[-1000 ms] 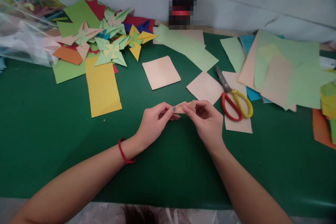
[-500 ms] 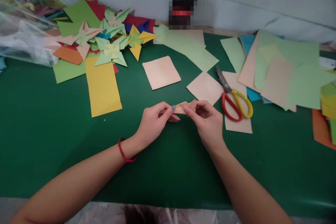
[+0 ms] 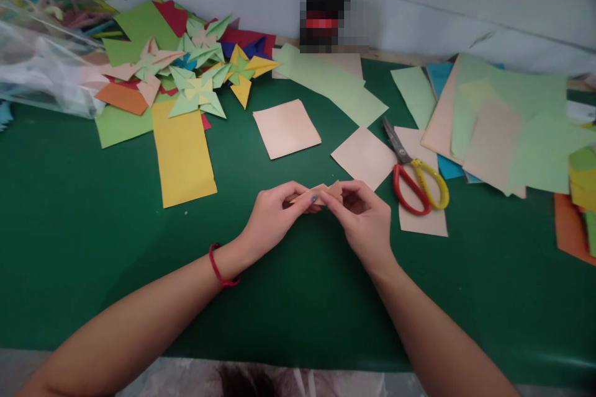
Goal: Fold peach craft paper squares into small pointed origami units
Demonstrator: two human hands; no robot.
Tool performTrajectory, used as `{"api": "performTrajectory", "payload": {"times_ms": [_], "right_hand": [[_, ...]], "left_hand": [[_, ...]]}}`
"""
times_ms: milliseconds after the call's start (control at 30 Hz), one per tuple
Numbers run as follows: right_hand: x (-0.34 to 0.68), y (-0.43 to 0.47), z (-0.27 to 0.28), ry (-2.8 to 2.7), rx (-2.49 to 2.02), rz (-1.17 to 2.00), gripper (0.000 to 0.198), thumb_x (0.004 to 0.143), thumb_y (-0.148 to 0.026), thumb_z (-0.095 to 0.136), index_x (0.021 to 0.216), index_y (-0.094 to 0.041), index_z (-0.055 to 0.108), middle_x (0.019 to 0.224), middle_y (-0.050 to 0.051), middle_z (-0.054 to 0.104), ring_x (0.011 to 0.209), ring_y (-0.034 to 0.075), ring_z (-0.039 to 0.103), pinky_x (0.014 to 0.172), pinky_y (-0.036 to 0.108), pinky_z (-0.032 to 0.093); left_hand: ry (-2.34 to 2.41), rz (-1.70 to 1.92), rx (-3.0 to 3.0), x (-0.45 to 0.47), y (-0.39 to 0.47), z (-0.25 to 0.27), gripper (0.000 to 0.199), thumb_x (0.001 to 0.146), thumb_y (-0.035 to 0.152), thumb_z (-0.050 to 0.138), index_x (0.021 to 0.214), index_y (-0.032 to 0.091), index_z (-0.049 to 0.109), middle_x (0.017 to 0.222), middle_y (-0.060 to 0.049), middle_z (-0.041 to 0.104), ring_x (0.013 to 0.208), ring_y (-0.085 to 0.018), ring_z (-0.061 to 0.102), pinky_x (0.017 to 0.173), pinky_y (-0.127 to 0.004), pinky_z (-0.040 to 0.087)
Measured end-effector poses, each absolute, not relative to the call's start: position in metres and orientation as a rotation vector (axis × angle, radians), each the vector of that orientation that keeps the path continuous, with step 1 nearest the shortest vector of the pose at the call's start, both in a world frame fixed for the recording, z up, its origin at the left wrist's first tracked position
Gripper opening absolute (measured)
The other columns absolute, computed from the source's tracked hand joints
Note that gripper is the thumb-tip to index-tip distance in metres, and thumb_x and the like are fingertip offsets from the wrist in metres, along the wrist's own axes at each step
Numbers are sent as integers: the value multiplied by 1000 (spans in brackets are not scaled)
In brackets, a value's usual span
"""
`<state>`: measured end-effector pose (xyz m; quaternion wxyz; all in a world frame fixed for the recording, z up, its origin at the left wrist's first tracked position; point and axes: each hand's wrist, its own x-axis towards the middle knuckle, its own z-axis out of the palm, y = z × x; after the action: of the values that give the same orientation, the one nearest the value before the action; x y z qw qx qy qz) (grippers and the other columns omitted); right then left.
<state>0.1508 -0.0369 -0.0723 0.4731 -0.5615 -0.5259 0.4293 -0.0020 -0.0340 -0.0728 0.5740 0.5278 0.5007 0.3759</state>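
A small folded piece of pale pink paper (image 3: 333, 190) is pinched between both hands above the green table. My left hand (image 3: 282, 211), with a red cord on its wrist, has its thumb and fingers closed on the paper's left part. The fingers of my right hand (image 3: 365, 214) grip its right part, the two thumbs close together. Much of the fold is hidden behind the fingers. Just beyond my hands lie a square pale pink sheet (image 3: 364, 156) and a square pink stack (image 3: 287, 128).
Scissors (image 3: 410, 167) with red and yellow handles rest on a pink sheet (image 3: 423, 220) at right. Folded paper stars (image 3: 198, 90) lie on coloured sheets at back left, near a yellow sheet (image 3: 185, 161). Green and pink sheets (image 3: 540, 136) overlap at far right.
My right hand has shifted slightly left and my thumbs have come closer together. The folded paper has moved a little left with the hands.
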Motion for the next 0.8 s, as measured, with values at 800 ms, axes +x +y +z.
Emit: {"api": "performTrajectory", "payload": {"times_ms": [800], "right_hand": [[158,-35,-71,-1412,-1448,1188,26,81,-38,59,64,-19,52,55,-4,53,53,10,49,53,25,38]], "left_hand": [[1086,865,1219,-2,-34,-73,21,87,35,50,86,18,61,82,-3,68,78,-15,67,75,-26,53]]}}
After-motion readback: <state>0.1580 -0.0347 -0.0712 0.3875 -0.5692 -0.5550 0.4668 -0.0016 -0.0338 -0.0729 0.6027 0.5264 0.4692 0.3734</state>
